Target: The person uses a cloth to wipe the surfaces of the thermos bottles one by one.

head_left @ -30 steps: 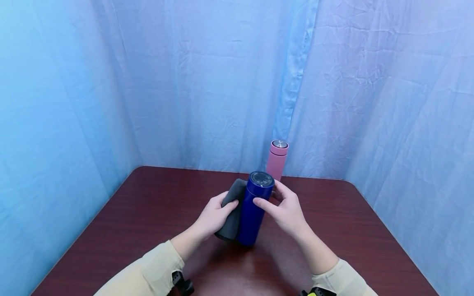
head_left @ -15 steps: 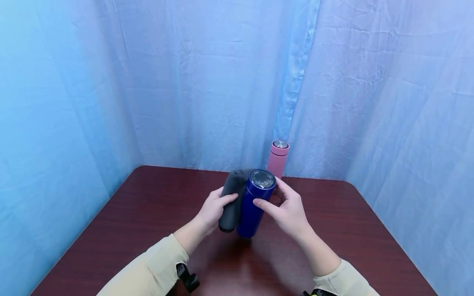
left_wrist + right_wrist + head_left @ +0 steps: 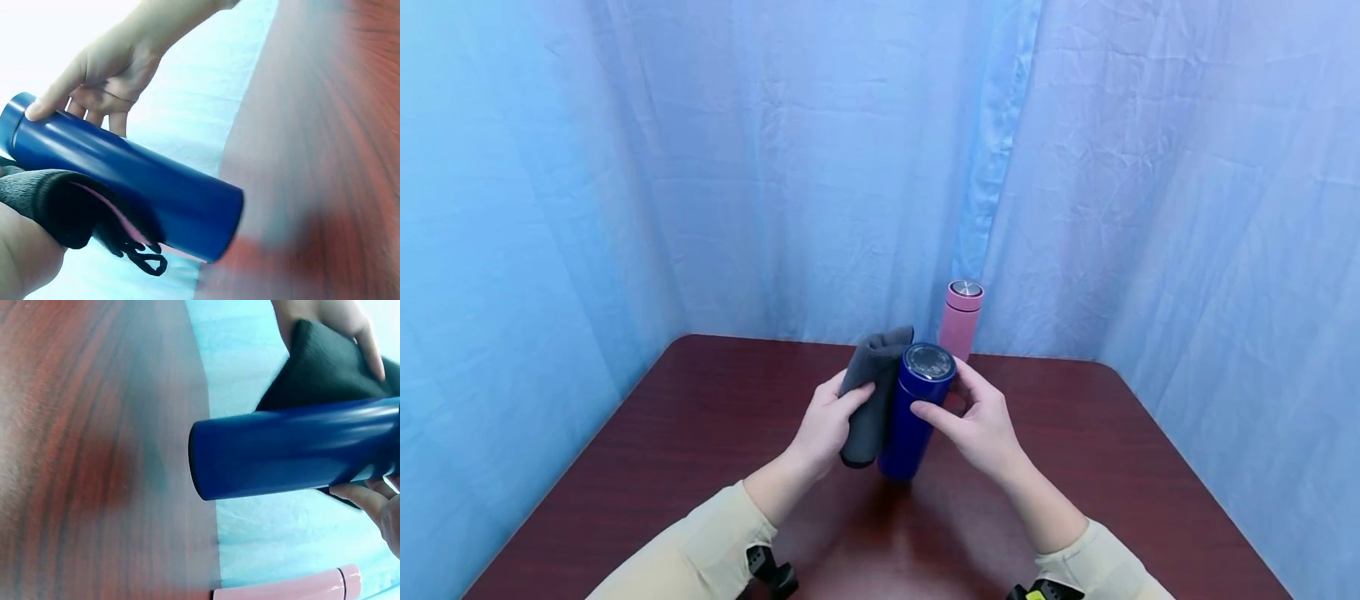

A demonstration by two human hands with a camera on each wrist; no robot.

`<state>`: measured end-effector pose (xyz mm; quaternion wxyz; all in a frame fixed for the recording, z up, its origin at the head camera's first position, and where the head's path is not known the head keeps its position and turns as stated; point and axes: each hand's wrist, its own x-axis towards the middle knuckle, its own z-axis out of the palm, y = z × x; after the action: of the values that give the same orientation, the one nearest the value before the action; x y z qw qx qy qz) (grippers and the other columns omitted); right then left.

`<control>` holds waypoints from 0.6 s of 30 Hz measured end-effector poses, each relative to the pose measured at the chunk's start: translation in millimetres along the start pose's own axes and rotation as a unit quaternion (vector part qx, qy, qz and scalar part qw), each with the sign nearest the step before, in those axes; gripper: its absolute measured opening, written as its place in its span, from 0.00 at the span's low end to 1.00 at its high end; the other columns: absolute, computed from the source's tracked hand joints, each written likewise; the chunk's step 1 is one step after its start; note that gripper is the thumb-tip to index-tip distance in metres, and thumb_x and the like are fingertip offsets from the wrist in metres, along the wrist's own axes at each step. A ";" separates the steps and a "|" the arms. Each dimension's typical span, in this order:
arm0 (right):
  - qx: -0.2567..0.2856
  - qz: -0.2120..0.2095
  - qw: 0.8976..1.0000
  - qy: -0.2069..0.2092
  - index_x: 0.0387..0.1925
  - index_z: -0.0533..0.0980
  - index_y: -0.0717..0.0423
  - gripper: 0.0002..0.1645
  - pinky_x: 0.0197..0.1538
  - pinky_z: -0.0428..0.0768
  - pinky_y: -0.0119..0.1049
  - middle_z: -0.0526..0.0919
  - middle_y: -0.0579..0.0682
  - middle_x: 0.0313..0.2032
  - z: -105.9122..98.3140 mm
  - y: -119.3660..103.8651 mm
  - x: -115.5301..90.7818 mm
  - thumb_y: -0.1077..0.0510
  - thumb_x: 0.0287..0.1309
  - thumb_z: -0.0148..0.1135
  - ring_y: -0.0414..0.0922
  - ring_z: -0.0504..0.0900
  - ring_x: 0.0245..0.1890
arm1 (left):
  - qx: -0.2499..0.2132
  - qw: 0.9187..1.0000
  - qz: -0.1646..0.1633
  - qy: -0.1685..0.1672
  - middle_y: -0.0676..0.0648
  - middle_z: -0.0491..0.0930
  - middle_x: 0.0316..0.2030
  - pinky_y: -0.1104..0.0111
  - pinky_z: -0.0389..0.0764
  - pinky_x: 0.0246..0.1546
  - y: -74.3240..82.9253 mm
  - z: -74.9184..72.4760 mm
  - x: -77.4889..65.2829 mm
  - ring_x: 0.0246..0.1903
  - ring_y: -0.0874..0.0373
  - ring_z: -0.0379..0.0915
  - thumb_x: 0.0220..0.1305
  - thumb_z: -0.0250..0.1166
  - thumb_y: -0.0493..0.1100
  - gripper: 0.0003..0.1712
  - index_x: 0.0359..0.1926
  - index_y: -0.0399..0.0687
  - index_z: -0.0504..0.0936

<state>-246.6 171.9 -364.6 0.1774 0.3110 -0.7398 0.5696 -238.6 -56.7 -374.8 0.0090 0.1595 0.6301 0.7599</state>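
Note:
A dark blue thermos bottle (image 3: 910,429) with a clear-topped lid is held slightly tilted above the table by my right hand (image 3: 985,421), thumb on the near side, fingers behind. My left hand (image 3: 827,421) grips a folded dark grey cloth (image 3: 874,392) against the bottle's left side. In the left wrist view the cloth (image 3: 47,194) shows a dark edge and a small loop, and the bottle's base (image 3: 225,219) hangs free. In the right wrist view the cloth (image 3: 325,375) lies along the far side of the blue bottle (image 3: 287,450).
A pink thermos bottle (image 3: 960,325) with a silver top stands at the back of the dark red wooden table (image 3: 737,392), partly behind my right hand. Blue curtains (image 3: 820,167) hang around the table's far and side edges.
The blue bottle has risen a little off the table. My left hand and the cloth have moved up along its side, and the cloth's top now reaches above the lid.

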 end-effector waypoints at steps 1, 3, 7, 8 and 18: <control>-0.001 -0.005 1.000 -0.005 0.66 0.75 0.47 0.37 0.44 0.86 0.42 0.86 0.48 0.50 1.6 0.1 -0.7 0.62 0.55 0.78 0.48 0.85 0.47 | -0.008 1.000 -0.008 0.006 0.38 0.82 0.48 0.59 0.82 0.45 -1.1 1.0 4.0 0.44 0.48 0.81 0.75 0.58 0.45 0.22 0.64 0.40 0.77; -0.008 -0.013 1.000 -0.011 0.66 0.75 0.48 0.38 0.44 0.86 0.41 0.86 0.49 0.49 4.2 -0.2 -2.1 0.63 0.54 0.78 0.47 0.86 0.46 | -0.018 0.999 -0.038 0.011 0.40 0.83 0.46 0.59 0.82 0.43 -7.8 1.4 13.6 0.42 0.51 0.81 0.75 0.58 0.47 0.23 0.64 0.41 0.76; 0.002 -0.022 1.000 -0.013 0.67 0.74 0.54 0.38 0.43 0.86 0.41 0.86 0.52 0.51 5.3 -2.7 -4.6 0.67 0.54 0.76 0.47 0.86 0.47 | 0.008 0.994 -0.109 -0.019 0.43 0.85 0.42 0.57 0.83 0.42 -28.5 -3.9 30.9 0.39 0.52 0.83 0.74 0.58 0.52 0.26 0.64 0.41 0.76; 0.009 -0.019 1.000 -0.013 0.67 0.74 0.54 0.38 0.43 0.86 0.41 0.85 0.53 0.51 4.5 -3.3 -5.3 0.68 0.54 0.76 0.47 0.86 0.47 | 0.017 0.992 -0.124 -0.031 0.43 0.85 0.42 0.57 0.84 0.43 -32.8 -6.1 32.8 0.39 0.51 0.83 0.73 0.58 0.53 0.26 0.64 0.41 0.76; 0.030 -0.019 0.999 -0.007 0.66 0.74 0.56 0.38 0.43 0.86 0.43 0.85 0.55 0.52 -2.8 -5.1 -4.6 0.73 0.54 0.73 0.48 0.86 0.48 | 0.018 0.991 -0.117 -0.065 0.38 0.82 0.52 0.55 0.83 0.48 -8.1 -24.5 14.0 0.47 0.47 0.82 0.74 0.57 0.51 0.29 0.68 0.39 0.73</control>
<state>-240.1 174.9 -362.9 0.1734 0.3341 -0.7180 0.5855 -259.6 -75.4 -383.2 0.1360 0.1338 0.6562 0.7301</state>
